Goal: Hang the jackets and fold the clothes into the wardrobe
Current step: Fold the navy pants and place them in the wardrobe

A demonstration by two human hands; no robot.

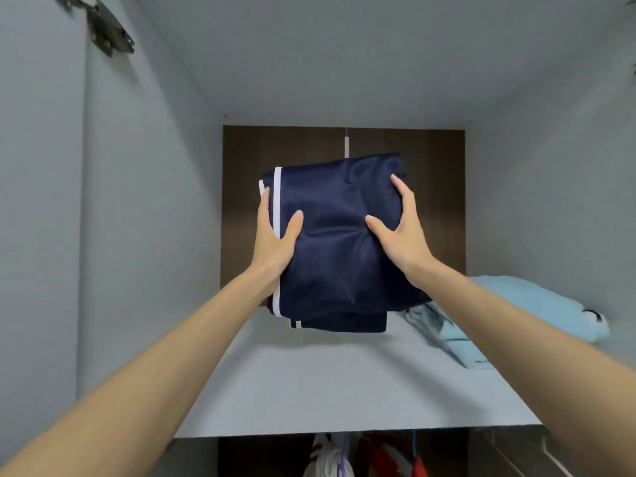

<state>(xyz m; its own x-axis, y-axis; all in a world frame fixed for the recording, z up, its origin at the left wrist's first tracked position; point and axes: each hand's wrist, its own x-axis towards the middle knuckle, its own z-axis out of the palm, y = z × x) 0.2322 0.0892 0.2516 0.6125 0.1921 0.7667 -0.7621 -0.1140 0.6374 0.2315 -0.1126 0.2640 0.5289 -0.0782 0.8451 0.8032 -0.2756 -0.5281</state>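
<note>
Navy folded garment (pixel 339 242) gripped by left hand (pixel 275 242) and right hand (pixel 401 232) above shelf (pixel 309 383).

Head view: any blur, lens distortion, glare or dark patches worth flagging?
Head view: strong wide-angle stretch, the forearms swell toward the lower corners; the folded navy garment, left hand and right hand are fairly sharp; the light blue clothes look soft; below the shelf the hanging clothes sit in dim shadow; light is even, no glare.
</note>
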